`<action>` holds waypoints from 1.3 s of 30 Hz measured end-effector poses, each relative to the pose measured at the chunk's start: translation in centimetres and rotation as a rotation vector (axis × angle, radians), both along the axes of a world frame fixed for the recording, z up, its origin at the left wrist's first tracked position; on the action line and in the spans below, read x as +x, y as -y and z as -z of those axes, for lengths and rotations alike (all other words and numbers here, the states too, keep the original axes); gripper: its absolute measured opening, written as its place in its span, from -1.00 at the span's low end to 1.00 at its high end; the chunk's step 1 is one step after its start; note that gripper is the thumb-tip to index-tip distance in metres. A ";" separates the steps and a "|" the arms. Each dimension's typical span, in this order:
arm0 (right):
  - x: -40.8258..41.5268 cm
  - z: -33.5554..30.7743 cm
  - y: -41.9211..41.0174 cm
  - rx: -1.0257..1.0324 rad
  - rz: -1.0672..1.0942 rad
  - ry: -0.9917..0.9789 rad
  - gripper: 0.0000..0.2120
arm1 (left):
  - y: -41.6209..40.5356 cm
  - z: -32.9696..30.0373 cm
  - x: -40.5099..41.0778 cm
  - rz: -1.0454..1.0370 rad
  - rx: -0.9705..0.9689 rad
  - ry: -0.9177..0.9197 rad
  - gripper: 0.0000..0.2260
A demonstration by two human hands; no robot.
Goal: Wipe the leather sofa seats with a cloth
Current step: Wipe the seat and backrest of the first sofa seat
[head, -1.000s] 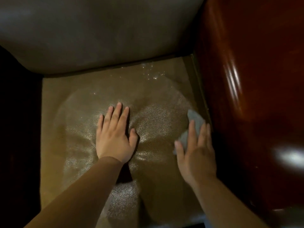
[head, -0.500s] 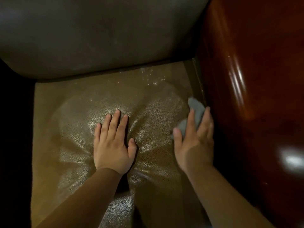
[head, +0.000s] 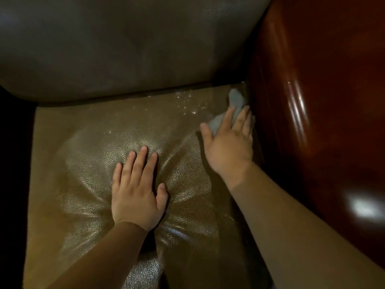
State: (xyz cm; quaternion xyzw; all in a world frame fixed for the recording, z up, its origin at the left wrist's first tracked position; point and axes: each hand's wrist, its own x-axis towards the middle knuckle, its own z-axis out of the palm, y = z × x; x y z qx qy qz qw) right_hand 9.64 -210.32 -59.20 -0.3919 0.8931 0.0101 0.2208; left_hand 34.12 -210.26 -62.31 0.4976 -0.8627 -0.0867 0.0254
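Note:
The brown leather seat cushion (head: 83, 159) fills the lower middle of the head view, shiny and dimpled. My left hand (head: 137, 190) lies flat on its middle with straight fingers, pressing the leather down. My right hand (head: 229, 140) presses a small grey cloth (head: 235, 101) onto the seat's far right corner, beside the armrest. Its fingers are straight on top of the cloth. Part of the cloth sticks out beyond the fingertips; the rest is hidden under the palm. Small wet spots (head: 187, 103) glint on the leather near the back seam.
The grey-brown leather backrest (head: 125, 49) rises behind the seat. A glossy reddish-brown wooden armrest (head: 323, 122) walls off the right side, close against my right hand. The left side beyond the cushion is dark.
My right hand has slid the cloth away from me along the seat's right edge, toward the back corner. My left hand has stayed pressed on the cushion's middle.

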 end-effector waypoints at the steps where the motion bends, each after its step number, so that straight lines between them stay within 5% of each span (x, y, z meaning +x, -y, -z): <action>1: 0.8 -0.6 -1.6 0.013 -0.003 0.001 -0.09 | 0.0 -0.2 0.0 0.004 0.010 0.008 -0.35; 9: 0.0 -0.4 -4.6 0.074 -0.022 -0.010 -0.01 | 1.3 -4.3 -0.3 -0.003 0.194 0.009 -0.38; 15: -3.0 1.8 1.9 -0.061 0.022 0.014 -0.10 | 7.1 -3.7 -1.7 -0.034 0.096 -0.078 -0.43; 22: 1.4 0.4 -3.0 -0.079 0.136 0.009 -0.19 | 7.0 -1.3 -1.6 0.002 0.077 -0.042 -0.40; 31: -4.4 2.9 9.3 -0.052 0.115 -0.024 -0.19 | 6.9 0.8 -1.3 0.009 0.047 -0.078 -0.38; 39: -1.7 1.4 3.8 -0.063 0.115 -0.002 -0.19 | 7.1 0.7 -1.3 0.011 0.045 -0.080 -0.40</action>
